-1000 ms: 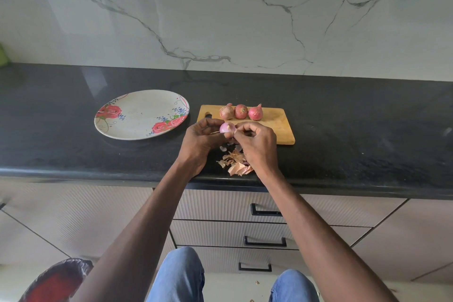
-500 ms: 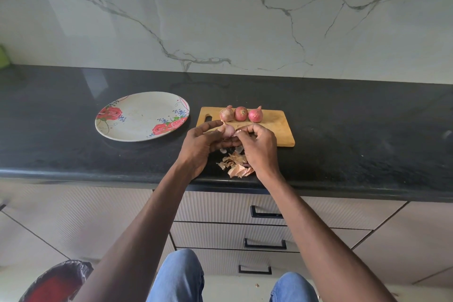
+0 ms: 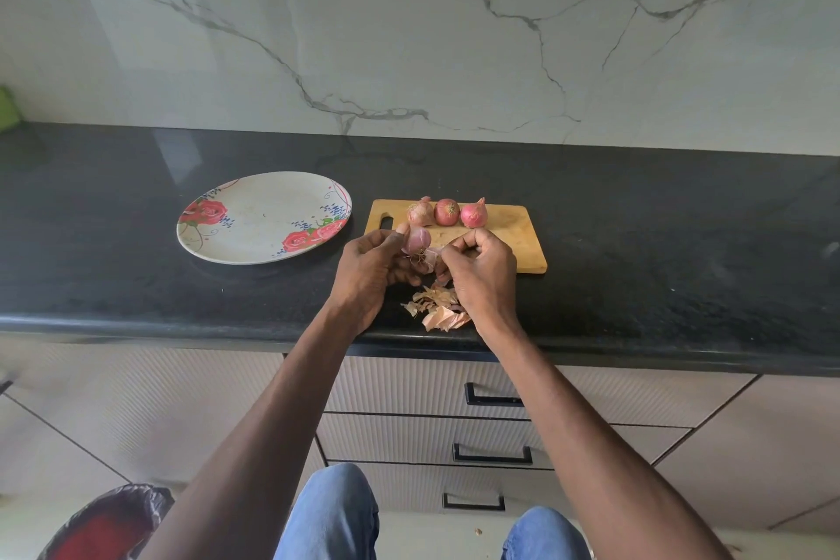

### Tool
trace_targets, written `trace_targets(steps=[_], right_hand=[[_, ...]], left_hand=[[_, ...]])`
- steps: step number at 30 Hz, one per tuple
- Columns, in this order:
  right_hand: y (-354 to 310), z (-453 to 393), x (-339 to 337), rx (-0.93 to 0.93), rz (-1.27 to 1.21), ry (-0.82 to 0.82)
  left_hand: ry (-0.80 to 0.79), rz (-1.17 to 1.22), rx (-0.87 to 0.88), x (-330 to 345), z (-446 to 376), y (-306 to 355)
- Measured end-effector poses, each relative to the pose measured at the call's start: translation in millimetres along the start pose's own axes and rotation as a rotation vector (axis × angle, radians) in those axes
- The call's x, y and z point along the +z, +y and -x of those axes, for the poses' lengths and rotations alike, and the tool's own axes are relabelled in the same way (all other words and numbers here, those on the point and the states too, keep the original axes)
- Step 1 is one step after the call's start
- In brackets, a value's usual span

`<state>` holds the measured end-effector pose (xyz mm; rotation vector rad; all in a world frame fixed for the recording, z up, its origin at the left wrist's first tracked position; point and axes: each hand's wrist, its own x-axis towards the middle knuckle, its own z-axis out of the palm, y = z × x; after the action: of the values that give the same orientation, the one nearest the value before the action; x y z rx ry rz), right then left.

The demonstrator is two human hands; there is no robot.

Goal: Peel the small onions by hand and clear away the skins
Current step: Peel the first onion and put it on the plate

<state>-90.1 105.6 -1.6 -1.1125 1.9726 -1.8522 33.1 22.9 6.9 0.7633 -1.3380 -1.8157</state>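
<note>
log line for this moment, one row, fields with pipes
step: peeling | left hand: holds onion | right hand: pinches its skin | cutting board: three onions | skins: on counter

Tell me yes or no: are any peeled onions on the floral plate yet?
No. The floral plate holds no onions; three onions sit on the cutting board.
</note>
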Motion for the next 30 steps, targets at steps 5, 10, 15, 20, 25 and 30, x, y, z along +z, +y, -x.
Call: trace_targets(steps=[5, 10, 15, 20, 25, 30], right_hand=[[0.4, 0.9, -3.2, -0.033, 0.007, 0.032], [-2.9, 1.5, -2.2, -0.199, 0.098, -0.036], [-1.5, -0.3, -1.5, -0.278, 0.072, -0.133], [1.4, -0.8, 0.3, -0.234, 0.095, -0.143], [-1.9, 2.4, 0.5, -0.295, 0.147, -0.096], [0.6, 1.5, 0.9, -0.291, 0.158, -0.114]], left_hand=[[0.055, 0.081, 0.007, -1.9, 0.5, 1.1], [0.004, 0.073, 0.008, -0.4, 2.0, 2.5], [-0.023, 0.044, 0.004, -0.5, 2.7, 3.4], [-0.021, -0.019, 0.004, 1.9, 3.5, 4.1], [-0.008, -0.046, 0.009, 0.2, 1.6, 2.1], [-0.012, 0.012, 0.001, -1.3, 0.2, 0.6]])
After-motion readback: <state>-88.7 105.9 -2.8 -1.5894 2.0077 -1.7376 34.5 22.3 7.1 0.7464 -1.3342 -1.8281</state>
